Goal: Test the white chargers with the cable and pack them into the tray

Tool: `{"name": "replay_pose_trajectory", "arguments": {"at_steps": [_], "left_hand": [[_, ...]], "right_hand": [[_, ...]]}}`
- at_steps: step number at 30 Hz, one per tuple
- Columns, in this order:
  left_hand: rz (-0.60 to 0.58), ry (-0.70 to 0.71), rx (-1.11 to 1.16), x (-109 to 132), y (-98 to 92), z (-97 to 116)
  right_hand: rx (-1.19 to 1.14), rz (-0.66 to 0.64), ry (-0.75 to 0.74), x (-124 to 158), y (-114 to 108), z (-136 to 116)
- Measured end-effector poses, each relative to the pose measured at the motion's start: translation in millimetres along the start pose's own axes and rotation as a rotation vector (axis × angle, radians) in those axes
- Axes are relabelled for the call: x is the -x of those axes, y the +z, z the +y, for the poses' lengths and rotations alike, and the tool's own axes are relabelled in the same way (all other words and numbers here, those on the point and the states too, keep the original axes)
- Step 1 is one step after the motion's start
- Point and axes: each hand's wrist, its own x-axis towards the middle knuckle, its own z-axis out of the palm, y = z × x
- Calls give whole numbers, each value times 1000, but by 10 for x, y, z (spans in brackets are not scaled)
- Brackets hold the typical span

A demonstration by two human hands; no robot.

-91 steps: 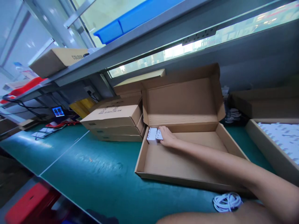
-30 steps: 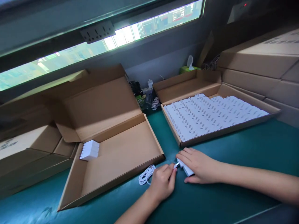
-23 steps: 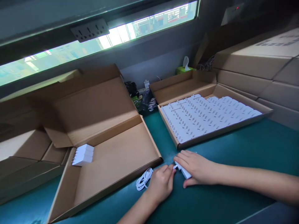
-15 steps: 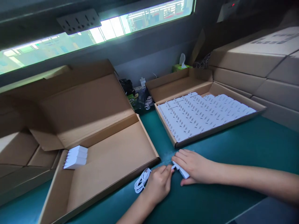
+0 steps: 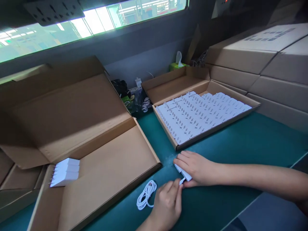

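Note:
My right hand (image 5: 196, 167) lies on the green bench top, closed over a small white charger (image 5: 183, 172). My left hand (image 5: 167, 202) pinches a white cable plug (image 5: 181, 181) right at the charger's near end. The rest of that white cable (image 5: 144, 198) lies coiled on the bench just left of my left hand. An open cardboard box (image 5: 134, 150) at the left holds three white chargers (image 5: 64, 171) in its far left corner. Another cardboard box (image 5: 190, 143) beyond my right hand is packed with rows of several white chargers (image 5: 199, 114).
Closed cardboard cartons (image 5: 255, 61) are stacked at the right. A green tissue box (image 5: 176, 65) and a clutter of plugs and cables (image 5: 134, 96) sit by the back wall. A socket strip (image 5: 53, 11) hangs under the window. The bench's near edge (image 5: 276, 179) runs at the lower right.
Three seconds ago my right hand was setting chargers in the left box's corner. Since then both hands came together at the bench front. In the last half second my left hand drew back slightly.

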Motion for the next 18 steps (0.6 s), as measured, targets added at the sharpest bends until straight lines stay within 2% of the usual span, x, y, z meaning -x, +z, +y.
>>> {"name": "replay_pose_trajectory", "arguments": {"at_steps": [8,14,18], "left_hand": [[106,119,-8,14,139,-220],[75,210,-29,-180,60,-226],[158,244,-56,-250,82,-259]], "right_hand": [[19,31,-26,-43,-38,23],[75,49,-76,-86,32,75],[96,70,-81,-95,44,86]]}}
